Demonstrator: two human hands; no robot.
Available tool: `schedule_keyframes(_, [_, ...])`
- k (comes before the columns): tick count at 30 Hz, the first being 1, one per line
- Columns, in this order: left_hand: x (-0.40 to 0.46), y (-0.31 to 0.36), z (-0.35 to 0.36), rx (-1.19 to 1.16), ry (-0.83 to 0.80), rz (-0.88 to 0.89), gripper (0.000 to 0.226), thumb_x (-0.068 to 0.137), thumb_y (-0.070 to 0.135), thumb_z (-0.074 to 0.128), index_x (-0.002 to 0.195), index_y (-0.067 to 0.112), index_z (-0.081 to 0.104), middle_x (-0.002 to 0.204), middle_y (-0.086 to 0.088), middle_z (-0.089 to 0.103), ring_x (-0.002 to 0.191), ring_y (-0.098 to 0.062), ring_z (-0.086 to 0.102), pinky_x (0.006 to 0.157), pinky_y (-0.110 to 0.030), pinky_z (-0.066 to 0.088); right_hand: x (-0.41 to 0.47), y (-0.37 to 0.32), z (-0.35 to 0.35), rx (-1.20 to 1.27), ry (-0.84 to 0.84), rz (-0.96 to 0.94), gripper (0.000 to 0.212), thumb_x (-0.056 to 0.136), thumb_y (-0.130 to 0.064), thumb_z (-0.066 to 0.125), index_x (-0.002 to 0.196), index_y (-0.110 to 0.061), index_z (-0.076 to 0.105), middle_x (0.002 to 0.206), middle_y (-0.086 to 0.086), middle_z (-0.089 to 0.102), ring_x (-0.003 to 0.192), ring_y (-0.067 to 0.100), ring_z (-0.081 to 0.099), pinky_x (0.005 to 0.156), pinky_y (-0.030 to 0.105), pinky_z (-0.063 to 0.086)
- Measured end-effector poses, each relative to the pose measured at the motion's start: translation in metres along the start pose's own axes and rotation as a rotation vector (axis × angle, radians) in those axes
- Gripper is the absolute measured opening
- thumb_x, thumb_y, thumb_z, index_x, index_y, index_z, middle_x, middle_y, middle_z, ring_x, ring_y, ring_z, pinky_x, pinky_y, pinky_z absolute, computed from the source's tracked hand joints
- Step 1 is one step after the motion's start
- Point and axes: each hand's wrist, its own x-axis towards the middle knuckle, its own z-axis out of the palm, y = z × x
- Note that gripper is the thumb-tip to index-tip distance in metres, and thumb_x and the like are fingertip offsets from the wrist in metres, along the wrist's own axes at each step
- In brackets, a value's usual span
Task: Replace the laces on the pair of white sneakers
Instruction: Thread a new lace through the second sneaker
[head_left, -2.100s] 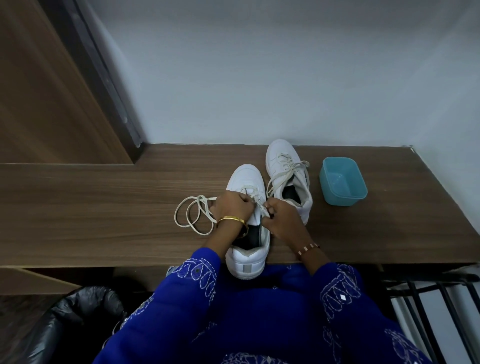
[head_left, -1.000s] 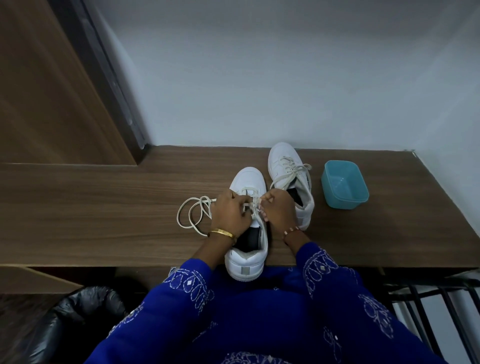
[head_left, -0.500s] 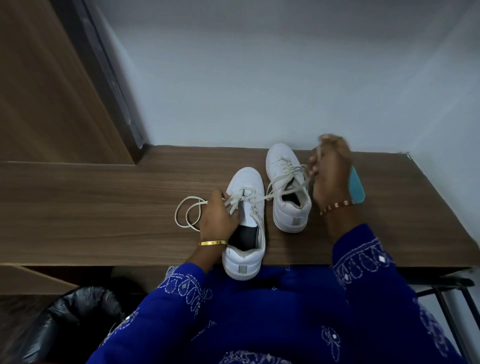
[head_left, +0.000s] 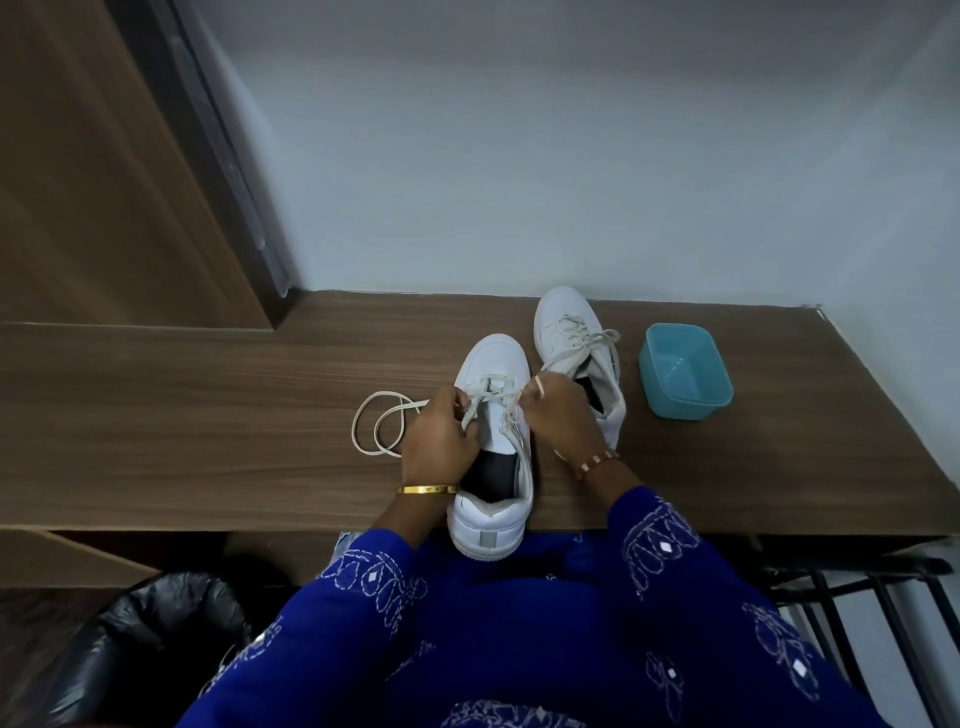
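Note:
Two white sneakers stand on the wooden desk (head_left: 208, 415). The near sneaker (head_left: 493, 509) has its heel over the desk's front edge and is partly laced. My left hand (head_left: 439, 441) pinches a cream lace (head_left: 384, 431) at its left eyelets; the lace's free end loops on the desk to the left. My right hand (head_left: 558, 415) grips the lace on the shoe's right side, fingers closed. The far sneaker (head_left: 566, 332) sits behind and to the right, fully laced with loose ends.
A teal square plastic tub (head_left: 685, 371) stands right of the far sneaker. A wall runs along the desk's back edge, a wooden panel (head_left: 104, 182) at left. A black bin bag (head_left: 135, 639) sits below left; a black metal rack (head_left: 872, 597) below right.
My right hand, raised high to the right with the lace pulled out half a second ago, has come back down to the near sneaker's eyelets. The left hand stayed at the shoe.

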Motion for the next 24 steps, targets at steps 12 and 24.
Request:
schedule_keyframes(12, [-0.001,0.001,0.000,0.010,0.048,0.005,0.010,0.083,0.017,0.058,0.090,0.010,0.058,0.086,-0.006,0.067,0.083,-0.028,0.061,0.064,-0.026,0.036,-0.018,-0.037,-0.081,0.815,0.177,-0.008,0.030,0.085,-0.004,0.051,0.056,-0.011,0.047,0.045,-0.002,0.043,0.037,0.007,0.035,0.039,0.021,0.029])
schedule_keyframes(24, [-0.008,-0.007,-0.002,0.019,0.088,0.115,0.017,0.083,0.020,0.054,0.091,0.008,0.064,0.078,-0.008,0.069,0.070,-0.029,0.064,0.060,-0.026,0.039,-0.016,0.009,0.023,-0.231,0.003,-0.004,0.036,0.093,-0.022,0.043,0.126,-0.006,0.041,0.106,0.016,0.066,0.102,0.032,0.060,0.084,0.040,0.049])
